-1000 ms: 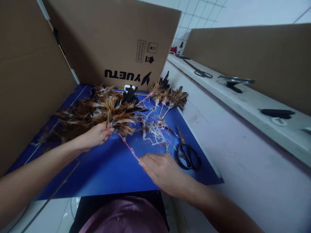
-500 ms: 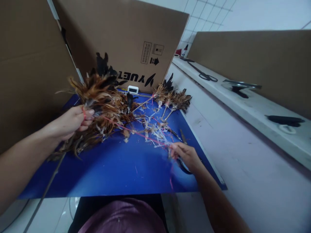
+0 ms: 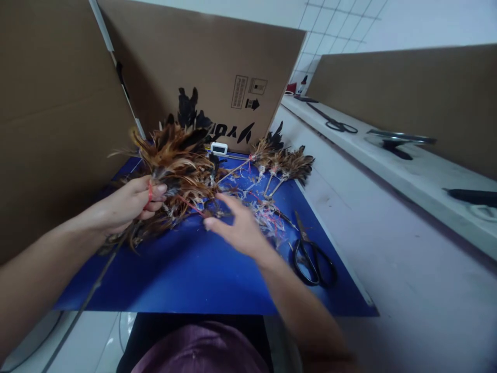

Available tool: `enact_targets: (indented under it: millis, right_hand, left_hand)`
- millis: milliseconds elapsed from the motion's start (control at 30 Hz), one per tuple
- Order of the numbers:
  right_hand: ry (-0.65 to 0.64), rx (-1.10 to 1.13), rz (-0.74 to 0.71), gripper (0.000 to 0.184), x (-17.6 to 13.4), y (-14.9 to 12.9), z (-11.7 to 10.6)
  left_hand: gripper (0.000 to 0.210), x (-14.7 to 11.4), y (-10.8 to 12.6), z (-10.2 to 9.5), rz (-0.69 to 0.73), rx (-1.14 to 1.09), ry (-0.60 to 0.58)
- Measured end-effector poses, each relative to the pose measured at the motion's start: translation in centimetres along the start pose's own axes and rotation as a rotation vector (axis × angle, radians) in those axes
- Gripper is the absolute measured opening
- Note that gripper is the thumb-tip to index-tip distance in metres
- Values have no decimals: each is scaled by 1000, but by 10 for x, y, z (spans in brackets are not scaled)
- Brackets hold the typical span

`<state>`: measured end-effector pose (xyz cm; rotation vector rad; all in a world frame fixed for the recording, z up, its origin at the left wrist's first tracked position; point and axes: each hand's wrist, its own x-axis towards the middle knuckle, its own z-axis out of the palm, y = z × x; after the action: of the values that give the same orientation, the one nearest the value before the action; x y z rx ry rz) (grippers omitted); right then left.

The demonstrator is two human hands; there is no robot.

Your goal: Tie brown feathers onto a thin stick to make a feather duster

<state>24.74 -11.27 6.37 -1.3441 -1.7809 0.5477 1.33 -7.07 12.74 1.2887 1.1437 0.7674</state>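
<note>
- Feather duster point(image 3: 171, 150) in the left hand, over the left part of the desk point(image 3: 174, 274), its brown and black plumes standing up and away.
- Thin stick point(image 3: 91, 290) slanting from below that hand to the near left, out past the desk's near edge.
- Left hand point(image 3: 132, 202) clenched on the base of the plumes; a loop of red cord point(image 3: 190, 204) wraps one finger.
- Right hand point(image 3: 243, 228), right of the duster, with thumb and forefinger spread apart at the cord's near end; whether it grips the cord, I cannot tell.
- Black-handled scissors point(image 3: 306, 239) lying on the desk to the right, handles near, blades pointing far.
- Pale and pink scraps point(image 3: 267, 217) scattered just left of the blades, beyond the right hand.
- Small feather bundles point(image 3: 293, 166) lying at the far right of the desk, sticks pointing near.
- White device with a dark display point(image 3: 219, 148) at the far edge, just before an upright cardboard panel point(image 3: 202, 52).
- Pale ledge point(image 3: 430, 176) along the right side, bearing a black object point(image 3: 471, 197) at its near end, another pair of scissors point(image 3: 328, 118) farther along and a small bottle point(image 3: 302, 85) at its far end.
</note>
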Motion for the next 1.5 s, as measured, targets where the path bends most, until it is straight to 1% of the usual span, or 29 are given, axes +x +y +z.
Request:
enact_targets:
  millis: [33,67,133,167,200,233,267,300,367,433,533,667,700,767,833,967,1100,1167,1267,1333,1367,1433,1500]
  right_hand:
    - [-98,110,4,63,9,-7,19]
    - [-168,224,15,66,16,-12,36]
    - [-354,513,83,59,24,-15,62]
    - [-423,645,128,54,24,-14,71]
    - [-451,741,170,48,23,-13,76]
    - [-441,793,194,43,20,-11,78]
    - [-393,794,196,40,16,-10,78]
    - [-324,748,173,37,11,-8,76]
    - [-196,574,89,35,4,-7,68]
    - [-161,370,4,32,-2,-9,57]
    - [-220,100,-84,29,-4,-16,42]
    - [-303,-214,-152,29,1,-25,24]
    - [-324,-297,-169,29,3,-28,19]
    - [-367,-470,-208,28,7,-35,8]
    - [-412,-628,-259,27,11,-43,-4]
    - [-497,-838,-362,23,17,-65,-25]
    - [-555,-920,-403,22,23,-84,-44]
    - [-552,-935,-406,21,30,-87,-55]
    - [-497,-875,-419,19,51,-78,-67]
    - [-484,-733,-440,21,71,-59,-69]
    - [-490,-632,-445,22,81,-47,-66]
    - [-577,-382,-449,21,97,-19,-54]
    - [-643,-96,-371,18,103,8,-36]
  left_hand:
    - [25,0,0,3,-5,-10,-19]
    - [26,-1,-1,6,-7,-18,-35]
    - [25,-1,-3,7,-6,-28,-62]
    - [24,-1,-5,7,-1,-30,-62]
    - [24,0,-8,5,1,-30,-59]
    - [25,1,-11,3,-1,-27,-58]
    - [26,3,-15,1,-4,-22,-54]
    - [29,5,-20,0,-11,-15,-53]
    - [33,10,-30,0,-14,5,-62]
    - [34,15,-41,3,-8,36,-69]
    - [29,20,-54,13,29,183,-63]
    - [18,26,-64,22,206,613,6]
    - [15,27,-67,23,230,726,23]
    - [9,28,-70,25,236,928,32]
    - [5,27,-71,28,221,1086,12]
    - [15,19,-63,36,223,1289,-53]
    - [26,11,-58,44,270,1509,-49]
    - [33,8,-60,47,307,1624,-66]
    - [39,-1,-62,53,341,1726,-167]
    - [41,-10,-58,58,360,1736,-246]
    - [41,-15,-55,61,365,1724,-285]
    - [38,-26,-46,64,337,1661,-346]
    - [34,-36,-36,65,305,1558,-387]
